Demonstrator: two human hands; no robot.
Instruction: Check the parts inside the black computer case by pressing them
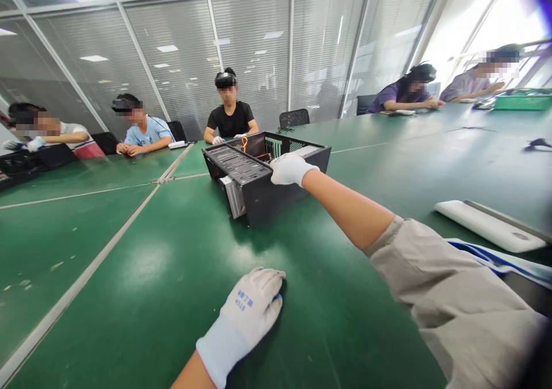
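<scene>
A black computer case [280,189] lies on the green table, its top side uncovered so that the inside shows. Slotted drive bays [237,164] run along its left part, and a loop of orange cable [244,143] sticks up behind them. At the near side, a silver metal piece [236,198] shows at the left corner. My right hand [290,169], in a white glove, reaches out and grips the near top edge of the case; its fingertips are hidden inside. Closer to me, my gloved left hand [254,300] rests palm down on the table, holding nothing, its fingers loosely bent.
Across the green table [129,262], a person in black [230,119] sits behind the case with gloved hands near it. Other people sit at far left and far right. To the right lie a white flat device [489,225] and a blue-white strap [487,254]. A green basket [522,100] stands farther back.
</scene>
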